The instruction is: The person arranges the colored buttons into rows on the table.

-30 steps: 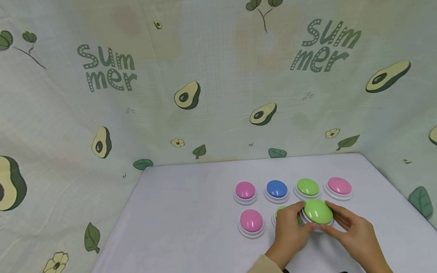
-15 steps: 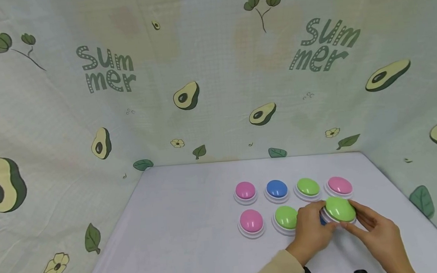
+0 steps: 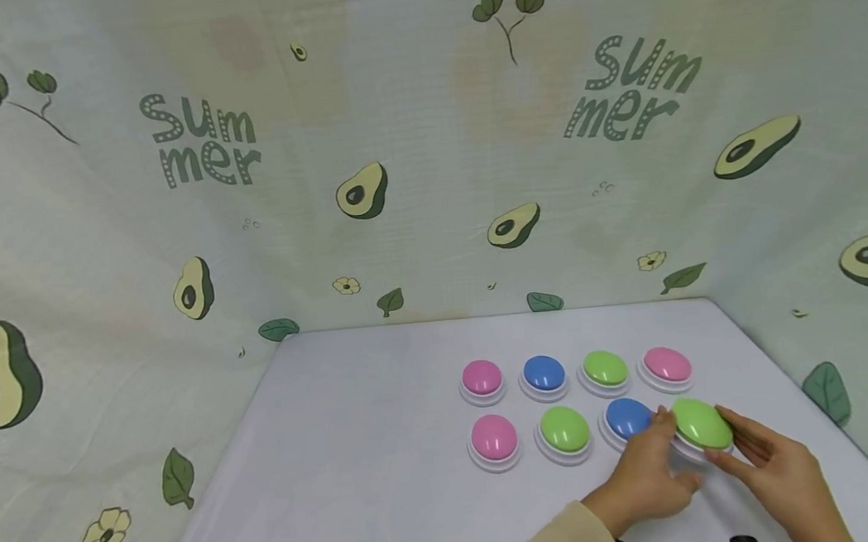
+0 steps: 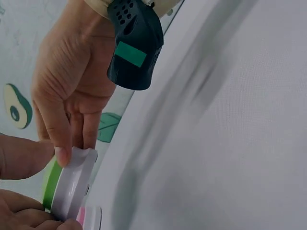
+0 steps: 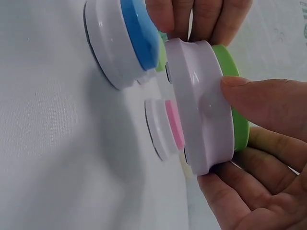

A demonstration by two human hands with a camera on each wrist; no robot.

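Note:
A green push button (image 3: 702, 423) with a white base is held just above the table, at the right end of the near row. My right hand (image 3: 784, 475) grips it, thumb in front and fingers on the far side. In the right wrist view its white base (image 5: 204, 103) shows side-on, raised over the tabletop. My left hand (image 3: 644, 484) is at the button's left side, fingertips right at its rim, the thumb spread away from it. Directly left of it sits a blue button (image 3: 628, 417), partly covered by my left fingers.
A far row has a pink button (image 3: 482, 377), a blue button (image 3: 544, 373), a green button (image 3: 605, 368) and a pink button (image 3: 667, 364). The near row starts with a pink button (image 3: 494, 438) and a green button (image 3: 565, 430). Behind the white table (image 3: 355, 442) hangs a printed cloth (image 3: 426, 139).
Both hands have carried the green button to the right, past the near-row blue button, which has come into view. The left thumb has since come away from the button.

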